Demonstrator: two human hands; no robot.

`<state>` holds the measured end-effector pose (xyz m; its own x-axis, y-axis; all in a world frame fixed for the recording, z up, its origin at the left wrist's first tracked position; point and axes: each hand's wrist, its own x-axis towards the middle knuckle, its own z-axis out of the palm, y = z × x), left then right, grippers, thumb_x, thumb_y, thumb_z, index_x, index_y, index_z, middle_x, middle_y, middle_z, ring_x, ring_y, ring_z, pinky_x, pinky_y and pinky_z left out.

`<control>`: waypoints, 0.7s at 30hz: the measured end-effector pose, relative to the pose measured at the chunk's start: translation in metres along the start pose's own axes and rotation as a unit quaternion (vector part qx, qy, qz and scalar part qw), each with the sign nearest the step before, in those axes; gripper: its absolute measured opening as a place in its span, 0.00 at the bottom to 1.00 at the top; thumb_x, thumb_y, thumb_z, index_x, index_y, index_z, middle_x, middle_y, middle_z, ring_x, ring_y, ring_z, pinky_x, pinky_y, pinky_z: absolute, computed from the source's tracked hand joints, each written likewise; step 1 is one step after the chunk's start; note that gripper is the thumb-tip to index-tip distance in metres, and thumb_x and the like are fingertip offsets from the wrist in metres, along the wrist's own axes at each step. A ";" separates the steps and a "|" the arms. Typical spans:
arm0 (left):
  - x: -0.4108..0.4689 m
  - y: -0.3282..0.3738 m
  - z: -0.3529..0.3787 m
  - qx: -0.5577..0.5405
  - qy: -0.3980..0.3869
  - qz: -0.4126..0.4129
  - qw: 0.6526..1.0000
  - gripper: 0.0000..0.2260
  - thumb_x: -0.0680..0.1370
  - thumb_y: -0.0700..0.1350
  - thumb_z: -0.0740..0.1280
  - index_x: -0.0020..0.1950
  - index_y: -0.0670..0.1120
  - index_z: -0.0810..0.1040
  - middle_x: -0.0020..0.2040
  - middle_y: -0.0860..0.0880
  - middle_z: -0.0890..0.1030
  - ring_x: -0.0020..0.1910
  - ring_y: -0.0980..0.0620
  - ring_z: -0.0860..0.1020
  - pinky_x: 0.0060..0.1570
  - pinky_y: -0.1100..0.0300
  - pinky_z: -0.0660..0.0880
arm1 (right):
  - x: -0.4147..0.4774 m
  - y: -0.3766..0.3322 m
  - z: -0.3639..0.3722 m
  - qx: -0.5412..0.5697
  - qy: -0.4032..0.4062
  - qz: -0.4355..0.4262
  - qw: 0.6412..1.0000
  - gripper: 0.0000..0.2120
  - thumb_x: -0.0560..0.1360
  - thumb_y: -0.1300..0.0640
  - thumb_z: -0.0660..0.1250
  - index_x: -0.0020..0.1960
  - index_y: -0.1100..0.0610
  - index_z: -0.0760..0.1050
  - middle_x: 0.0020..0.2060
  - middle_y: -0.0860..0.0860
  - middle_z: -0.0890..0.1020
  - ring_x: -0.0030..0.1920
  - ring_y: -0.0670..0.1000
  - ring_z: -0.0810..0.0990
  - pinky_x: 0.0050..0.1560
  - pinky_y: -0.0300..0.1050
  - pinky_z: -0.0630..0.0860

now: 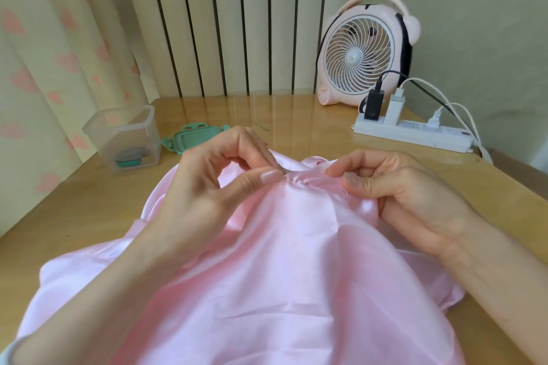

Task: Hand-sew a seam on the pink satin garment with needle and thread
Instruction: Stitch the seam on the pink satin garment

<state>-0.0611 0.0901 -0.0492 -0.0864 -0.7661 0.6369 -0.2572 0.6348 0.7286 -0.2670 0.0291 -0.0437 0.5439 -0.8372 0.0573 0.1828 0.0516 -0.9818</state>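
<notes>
- A pink satin garment [267, 290] lies bunched across the near half of the wooden tabletop [296, 124], its gathered edge lifted between a person's two hands.
- The left hand [207, 190] pinches the cloth between thumb and forefinger, just beside a short run of small stitches. The right hand [415, 195] grips the fold on the other side, its fingers [353, 181] curled round the satin.
- The seam [296, 179] looks to be mid-stitch, puckered between the two grips; the needle itself is too small to make out.
- The next move likely calls for drawing the thread snug without gathering the slippery cloth further, then setting the next stitch close along the fold.
- A heart-printed curtain [44, 53] and a ribbed white radiator [237, 24] stand behind the tabletop.
- A pink desk fan [364, 53] stands at the far right, with a white power strip [415, 133] carrying several plugs in front of it.
- A clear plastic box [124, 139] of sewing bits sits at the far left, a green lid [192, 141] just beside it.
</notes>
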 end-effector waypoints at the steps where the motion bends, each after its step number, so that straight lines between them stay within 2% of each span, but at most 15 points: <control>1: 0.000 0.000 0.000 0.003 0.004 0.000 1.000 0.06 0.72 0.43 0.69 0.37 0.42 0.75 0.36 0.52 0.80 0.38 0.52 0.77 0.45 0.64 0.71 | 0.000 0.001 0.001 0.001 -0.002 0.000 1.000 0.06 0.58 0.65 0.69 0.33 0.57 0.83 0.29 0.52 0.82 0.28 0.44 0.78 0.32 0.32 0.75; 4: 0.001 -0.001 -0.002 0.020 0.016 0.006 1.000 0.06 0.71 0.43 0.69 0.36 0.43 0.75 0.36 0.52 0.80 0.38 0.52 0.77 0.45 0.64 0.71 | 0.001 0.002 0.000 0.000 -0.005 -0.001 1.000 0.07 0.60 0.66 0.67 0.33 0.58 0.83 0.29 0.52 0.81 0.28 0.44 0.78 0.33 0.31 0.75; 7: 0.004 -0.001 -0.011 0.002 0.042 0.005 0.999 0.08 0.70 0.45 0.70 0.35 0.45 0.73 0.36 0.51 0.79 0.38 0.50 0.76 0.44 0.63 0.70 | 0.002 0.000 -0.004 0.000 -0.006 -0.008 1.000 0.05 0.59 0.63 0.70 0.34 0.57 0.83 0.29 0.52 0.81 0.29 0.45 0.78 0.34 0.32 0.75; 10: 0.008 0.001 -0.019 -0.048 0.061 -0.002 0.997 0.10 0.70 0.49 0.72 0.37 0.45 0.73 0.38 0.52 0.79 0.39 0.53 0.76 0.44 0.65 0.71 | 0.004 0.001 -0.009 -0.001 -0.032 -0.005 0.999 0.10 0.58 0.62 0.72 0.39 0.56 0.84 0.37 0.56 0.83 0.35 0.48 0.80 0.39 0.37 0.77; 12: 0.008 0.002 -0.017 -0.087 0.040 -0.017 0.995 0.09 0.71 0.47 0.69 0.39 0.44 0.72 0.44 0.51 0.82 0.40 0.53 0.77 0.43 0.65 0.73 | 0.005 0.002 -0.009 0.005 -0.059 0.001 0.998 0.11 0.60 0.63 0.71 0.43 0.56 0.83 0.41 0.58 0.83 0.39 0.51 0.80 0.43 0.39 0.77; 14: 0.007 0.004 -0.011 -0.127 0.018 -0.033 0.991 0.09 0.72 0.46 0.67 0.39 0.43 0.70 0.46 0.45 0.84 0.35 0.51 0.78 0.36 0.64 0.73 | 0.004 0.001 -0.008 0.019 -0.080 0.005 0.997 0.12 0.61 0.65 0.70 0.44 0.57 0.83 0.40 0.57 0.83 0.38 0.50 0.81 0.43 0.38 0.78; 17: 0.006 0.007 -0.004 -0.182 0.017 -0.055 0.982 0.09 0.71 0.47 0.65 0.38 0.44 0.68 0.38 0.45 0.84 0.27 0.51 0.78 0.29 0.65 0.71 | 0.003 -0.001 -0.009 0.010 -0.094 -0.005 0.995 0.12 0.62 0.65 0.69 0.44 0.57 0.83 0.41 0.57 0.83 0.39 0.50 0.82 0.43 0.38 0.78; 19: 0.006 0.008 -0.002 -0.190 0.020 -0.060 0.980 0.07 0.72 0.48 0.64 0.38 0.46 0.70 0.34 0.46 0.83 0.28 0.52 0.78 0.30 0.65 0.71 | 0.003 -0.002 -0.009 0.002 -0.089 -0.016 0.996 0.12 0.61 0.65 0.69 0.43 0.57 0.83 0.40 0.57 0.83 0.38 0.50 0.81 0.41 0.37 0.78; 21: 0.007 0.008 -0.001 -0.168 0.037 -0.059 0.983 0.09 0.72 0.49 0.62 0.40 0.43 0.68 0.31 0.49 0.81 0.31 0.53 0.78 0.33 0.66 0.72 | 0.004 -0.003 -0.009 -0.004 -0.080 -0.029 0.996 0.10 0.60 0.65 0.70 0.40 0.56 0.82 0.37 0.56 0.82 0.36 0.49 0.80 0.38 0.36 0.77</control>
<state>-0.0629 0.0896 -0.0389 -0.0013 -0.8351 0.5501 0.0716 0.5486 0.8330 -0.2733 0.0207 -0.0419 0.6560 -0.7413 0.1419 0.2123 0.0008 -0.9772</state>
